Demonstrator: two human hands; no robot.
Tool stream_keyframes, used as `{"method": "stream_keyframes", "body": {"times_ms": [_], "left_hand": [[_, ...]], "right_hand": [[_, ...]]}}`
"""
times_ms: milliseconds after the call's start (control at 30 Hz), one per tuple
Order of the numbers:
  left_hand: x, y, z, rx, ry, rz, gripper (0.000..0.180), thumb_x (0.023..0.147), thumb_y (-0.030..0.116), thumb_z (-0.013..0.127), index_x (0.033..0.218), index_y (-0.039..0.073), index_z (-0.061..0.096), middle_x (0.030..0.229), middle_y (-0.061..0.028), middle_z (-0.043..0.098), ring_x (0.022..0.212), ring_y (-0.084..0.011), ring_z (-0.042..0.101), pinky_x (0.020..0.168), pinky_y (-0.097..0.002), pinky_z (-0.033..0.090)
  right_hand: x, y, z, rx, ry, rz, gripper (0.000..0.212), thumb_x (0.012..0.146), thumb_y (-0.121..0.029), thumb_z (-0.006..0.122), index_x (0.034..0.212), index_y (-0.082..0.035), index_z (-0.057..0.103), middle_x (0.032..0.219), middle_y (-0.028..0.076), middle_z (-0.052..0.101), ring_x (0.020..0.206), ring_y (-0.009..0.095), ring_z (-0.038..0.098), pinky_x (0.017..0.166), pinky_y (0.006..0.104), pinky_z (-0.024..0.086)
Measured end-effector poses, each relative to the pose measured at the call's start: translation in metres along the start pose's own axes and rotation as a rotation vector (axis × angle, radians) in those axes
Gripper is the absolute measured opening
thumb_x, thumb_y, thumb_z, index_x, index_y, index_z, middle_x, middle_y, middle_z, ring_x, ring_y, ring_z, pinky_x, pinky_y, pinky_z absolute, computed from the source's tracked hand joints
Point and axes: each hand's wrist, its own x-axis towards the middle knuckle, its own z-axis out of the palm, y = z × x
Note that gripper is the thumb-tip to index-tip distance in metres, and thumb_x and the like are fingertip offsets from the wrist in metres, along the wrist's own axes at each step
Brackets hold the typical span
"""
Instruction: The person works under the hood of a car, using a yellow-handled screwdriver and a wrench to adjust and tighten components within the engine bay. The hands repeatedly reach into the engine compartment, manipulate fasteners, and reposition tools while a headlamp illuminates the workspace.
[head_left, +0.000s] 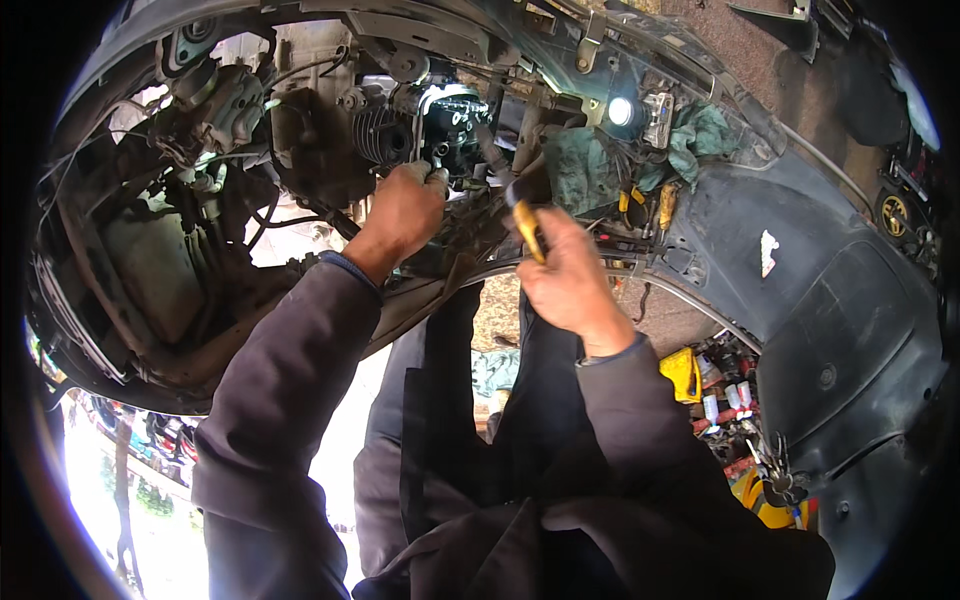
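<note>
My left hand point(405, 210) is closed at the engine, its fingertips pinching the lower end of a thin upright metal rod point(418, 138). Just beyond it, lit brightly, is the open side of the engine point(455, 120), with dark metal parts inside. A ribbed round part point(381, 136) lies to the left of the rod. My right hand point(568, 275) grips a hammer point(527, 228) by its yellow-and-black handle. The hammer's head is smeared by motion and stands apart from the rod, to its right. What my left fingertips cover is hidden.
A lamp point(620, 111) shines at the back right, beside green cloths point(700, 135). A yellow-handled tool point(667, 206) rests on the ledge. Dark body panels point(830, 290) curve along the right. Tools and a yellow container point(681, 375) lie on the ground below.
</note>
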Motion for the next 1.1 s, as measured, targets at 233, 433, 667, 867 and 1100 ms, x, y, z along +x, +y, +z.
{"method": "stream_keyframes", "body": {"times_ms": [233,433,667,867,1100], "left_hand": [[0.006,-0.007,-0.004,0.057,-0.076,0.011,0.036,0.096,0.03,0.053,0.093,-0.004,0.063,0.094,-0.0291,0.064,0.093,-0.0466,0.061,0.08,-0.0485,0.047],[0.008,-0.011,-0.003,-0.067,-0.106,-0.056,0.036,0.096,0.029,0.053,0.089,-0.005,0.061,0.079,-0.0228,0.062,0.076,-0.0327,0.06,0.072,-0.0416,0.046],[0.0,-0.001,-0.002,-0.23,-0.088,-0.115,0.031,0.1,0.022,0.053,0.08,-0.002,0.059,0.063,-0.0013,0.051,0.059,-0.0084,0.04,0.055,-0.0286,0.035],[0.0,0.004,-0.004,-0.169,-0.103,-0.102,0.025,0.1,0.02,0.053,0.084,0.002,0.06,0.066,0.0012,0.052,0.056,-0.0064,0.043,0.05,-0.0253,0.035],[0.0,0.003,-0.004,-0.219,-0.103,-0.159,0.029,0.099,0.021,0.053,0.081,-0.001,0.058,0.066,-0.0012,0.051,0.06,-0.0091,0.046,0.054,-0.0295,0.037]], "right_hand": [[-0.008,0.116,0.013,-0.28,0.443,-0.027,0.045,0.07,-0.001,0.061,0.115,0.001,0.061,0.112,0.022,0.054,0.107,0.04,0.055,0.092,0.0433,0.047],[-0.006,0.24,-0.052,-0.496,0.697,0.21,0.047,0.071,-0.002,0.059,0.118,0.003,0.06,0.118,0.022,0.051,0.114,0.039,0.051,0.099,0.0412,0.043],[0.04,0.239,-0.054,-0.686,0.608,0.005,0.058,0.069,-0.016,0.077,0.121,-0.002,0.056,0.127,0.02,0.048,0.122,0.042,0.041,0.105,0.0485,0.036],[0.061,0.211,-0.05,-0.819,0.507,0.134,0.054,0.067,-0.024,0.077,0.114,-0.003,0.06,0.132,0.014,0.047,0.122,0.04,0.04,0.099,0.0527,0.034],[0.068,0.207,-0.046,-0.754,0.469,0.328,0.063,0.065,-0.032,0.082,0.119,-0.012,0.057,0.135,0.015,0.043,0.128,0.042,0.035,0.1,0.0579,0.032]]}}
